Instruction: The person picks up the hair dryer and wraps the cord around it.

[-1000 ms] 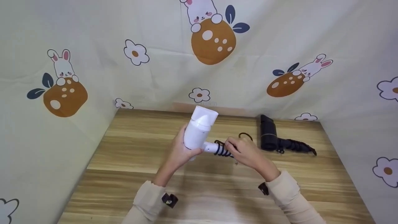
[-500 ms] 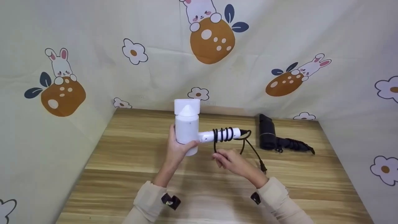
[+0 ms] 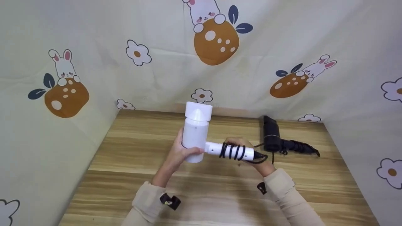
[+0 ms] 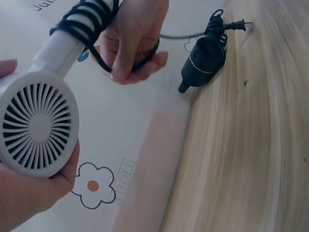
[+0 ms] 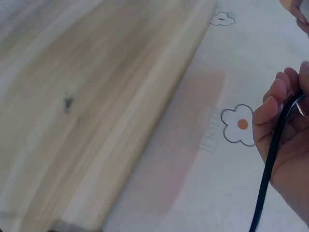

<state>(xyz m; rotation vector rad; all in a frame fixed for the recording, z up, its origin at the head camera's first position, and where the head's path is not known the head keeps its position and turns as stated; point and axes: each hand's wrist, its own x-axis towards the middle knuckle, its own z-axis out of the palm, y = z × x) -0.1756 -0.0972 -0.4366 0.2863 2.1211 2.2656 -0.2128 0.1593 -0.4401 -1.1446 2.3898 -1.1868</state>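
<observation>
My left hand (image 3: 178,154) grips the barrel of a white hair dryer (image 3: 195,133), thumb across its front and fingers behind, above the table. The dryer's nozzle points toward the back wall, and its handle (image 3: 216,148) reaches to the right. Several turns of black cord (image 3: 233,151) wrap that handle. Behind the handle, partly hidden by it in the head view, is my right hand (image 3: 241,142). In the left wrist view the right hand (image 4: 135,43) pinches the cord between thumb and fingers. The round slotted air intake (image 4: 41,126) also shows there.
A black hair dryer (image 3: 271,135) lies at the back right of the wooden table (image 3: 138,163), its cord wound round the handle and its plug (image 4: 236,25) sticking out. Patterned cloth walls (image 3: 163,72) stand behind the table and on both sides.
The right hand has gone from the handle's end, to below it, then round behind it, taking the cord along. The white dryer has swung left and partly back, its handle tilting up, then down.
</observation>
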